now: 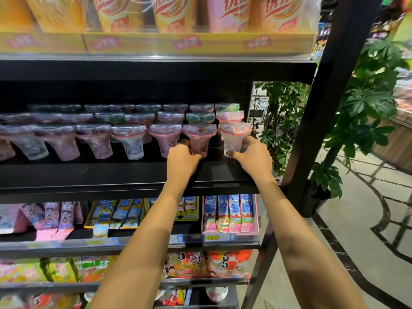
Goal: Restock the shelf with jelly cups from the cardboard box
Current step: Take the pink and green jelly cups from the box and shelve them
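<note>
The left hand [181,160] grips a pink jelly cup [199,139]. The right hand [253,158] grips a clear jelly cup [234,138]. Both cups are at the right end of the front row on the black shelf [100,175]. The lid print is too blurred to read. A yellow price tag [211,237] below reads 2.90.

Dim shelf, perhaps overhead glare, fisheye-bent edges

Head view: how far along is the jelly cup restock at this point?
Mostly done, it seems: rows of jelly cups already line the black shelf. In hand: the left hand grips a pink cup and the right hand a clear cup, both in the front row at the shelf's right end. Left: releasing these two; the cardboard box is out of view, so remaining stock cannot be judged.
</note>
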